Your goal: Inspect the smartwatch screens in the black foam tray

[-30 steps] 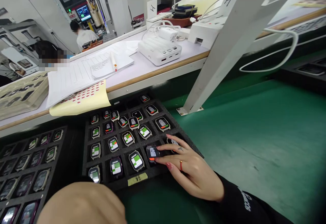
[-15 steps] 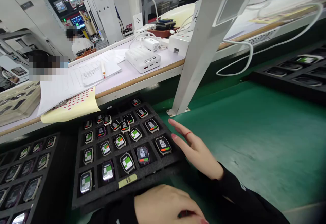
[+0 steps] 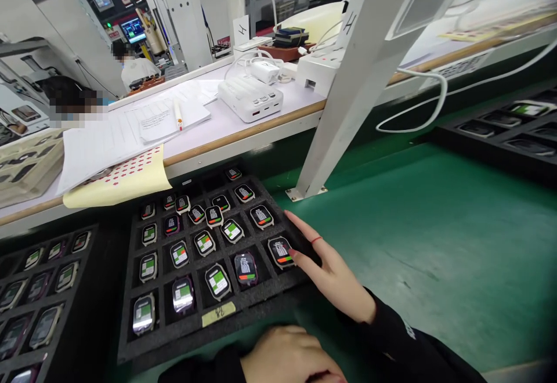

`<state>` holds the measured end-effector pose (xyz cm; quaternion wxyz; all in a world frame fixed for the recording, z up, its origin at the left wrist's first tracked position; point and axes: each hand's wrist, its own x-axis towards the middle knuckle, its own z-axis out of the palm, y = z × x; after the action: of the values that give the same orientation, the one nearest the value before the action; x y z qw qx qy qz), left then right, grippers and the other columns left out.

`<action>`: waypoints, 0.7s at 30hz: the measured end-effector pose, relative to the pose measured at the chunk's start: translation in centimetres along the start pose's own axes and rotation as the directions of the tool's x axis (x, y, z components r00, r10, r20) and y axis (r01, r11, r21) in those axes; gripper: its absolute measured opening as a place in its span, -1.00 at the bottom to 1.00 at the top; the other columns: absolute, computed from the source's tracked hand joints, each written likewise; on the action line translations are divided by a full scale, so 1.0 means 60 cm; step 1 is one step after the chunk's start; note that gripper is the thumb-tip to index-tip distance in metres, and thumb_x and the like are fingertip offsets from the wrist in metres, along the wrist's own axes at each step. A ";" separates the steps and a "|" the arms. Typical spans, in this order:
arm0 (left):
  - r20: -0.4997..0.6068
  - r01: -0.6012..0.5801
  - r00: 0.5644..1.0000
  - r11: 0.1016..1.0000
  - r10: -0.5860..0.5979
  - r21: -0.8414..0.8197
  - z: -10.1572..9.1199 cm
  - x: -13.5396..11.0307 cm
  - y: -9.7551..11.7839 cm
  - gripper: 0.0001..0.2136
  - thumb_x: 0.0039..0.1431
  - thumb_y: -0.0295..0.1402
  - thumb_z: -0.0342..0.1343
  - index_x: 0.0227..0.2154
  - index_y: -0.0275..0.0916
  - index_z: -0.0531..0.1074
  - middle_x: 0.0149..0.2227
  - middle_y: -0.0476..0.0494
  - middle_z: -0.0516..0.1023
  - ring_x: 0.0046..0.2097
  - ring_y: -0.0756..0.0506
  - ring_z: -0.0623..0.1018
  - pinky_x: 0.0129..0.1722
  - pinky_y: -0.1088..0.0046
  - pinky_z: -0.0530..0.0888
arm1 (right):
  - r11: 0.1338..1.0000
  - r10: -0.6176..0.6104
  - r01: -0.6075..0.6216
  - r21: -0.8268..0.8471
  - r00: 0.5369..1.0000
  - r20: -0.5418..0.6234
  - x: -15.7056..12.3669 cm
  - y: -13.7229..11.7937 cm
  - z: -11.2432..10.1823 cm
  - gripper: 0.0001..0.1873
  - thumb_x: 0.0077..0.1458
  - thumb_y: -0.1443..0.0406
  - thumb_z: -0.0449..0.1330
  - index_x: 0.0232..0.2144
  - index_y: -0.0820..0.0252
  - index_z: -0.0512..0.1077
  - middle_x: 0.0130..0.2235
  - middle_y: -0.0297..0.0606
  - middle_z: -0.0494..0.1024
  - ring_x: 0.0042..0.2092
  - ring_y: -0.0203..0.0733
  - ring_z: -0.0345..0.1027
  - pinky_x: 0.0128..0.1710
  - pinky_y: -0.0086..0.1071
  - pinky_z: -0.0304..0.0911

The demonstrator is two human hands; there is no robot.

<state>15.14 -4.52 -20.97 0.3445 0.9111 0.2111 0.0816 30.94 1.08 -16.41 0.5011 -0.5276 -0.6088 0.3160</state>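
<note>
Fingers of the left hand [image 3: 291, 354], nearest the viewer and in front of the black foam tray [image 3: 174, 332], are bent and partly cut off by the lower edge of the view; whether they grasp anything cannot be told. A yellow label [image 3: 219, 314] bearing handwritten marks lies on the tray's front rim. The right hand [image 3: 335, 267], at the tray's right side, has its fingers released and extended: the forefinger reaches the right rim, and the thumb tip overlaps the smartwatch [image 3: 278, 250] in the tray's front right cell, contact being indeterminate. This watch shows white text above an orange and green band. Further lit watches occupy other cells of the tray. Left of the foam tray is a second dark tray [image 3: 68, 307], also holding watches; to its right extends a green tabletop [image 3: 413, 244]. Behind the foam tray, a raised shelf [image 3: 200, 133] carries a yellow sheet [image 3: 117, 188] with red marks, papers [image 3: 100, 133], a pen [image 3: 178, 115] and a white power bank [image 3: 250, 97]. A white post [image 3: 343, 110] rises beyond the tray's right rear corner. Well behind the tray, toward its left, is a person in a white top [image 3: 138, 72], near a lit monitor [image 3: 133, 31].
</note>
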 end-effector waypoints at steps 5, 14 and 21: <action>0.035 -0.029 0.999 0.999 0.028 0.043 0.009 -0.003 -0.004 -0.84 0.19 -0.22 0.14 -0.27 -0.13 0.56 -0.39 0.02 0.61 -0.34 -0.01 0.58 -0.25 0.54 0.43 | 0.911 -0.391 0.375 -0.170 0.917 -0.077 -0.010 -0.035 0.013 -0.51 0.22 0.46 0.01 0.17 0.11 0.28 0.09 -0.22 0.41 0.19 -0.02 0.17 0.27 0.01 0.00; -0.013 -0.081 0.997 0.997 0.081 -0.009 0.036 -0.013 -0.015 -0.80 0.26 -0.19 0.05 -0.25 -0.16 0.51 -0.18 0.12 0.62 -0.14 -0.01 0.58 -0.20 0.59 0.43 | 0.792 -0.520 0.583 -0.183 0.800 0.300 -0.030 -0.050 0.039 -0.53 0.19 0.48 -0.06 0.11 0.18 0.33 -0.07 -0.25 0.55 0.14 0.03 0.24 0.21 0.11 -0.08; 0.036 -0.141 0.990 0.989 0.140 0.043 0.033 -0.007 -0.022 -0.73 0.29 -0.13 -0.02 -0.22 -0.16 0.50 -0.20 0.06 0.62 -0.12 0.00 0.57 -0.17 0.56 0.41 | 0.800 -0.543 0.577 -0.164 0.813 0.209 -0.025 -0.039 0.040 -0.56 0.21 0.49 -0.08 0.06 0.19 0.38 -0.10 -0.24 0.56 0.06 0.00 0.34 0.16 0.10 0.07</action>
<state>14.94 -4.99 -23.34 0.3204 0.9325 0.1426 0.0861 27.81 -0.60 -15.40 0.4628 -0.3502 -0.8050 0.1234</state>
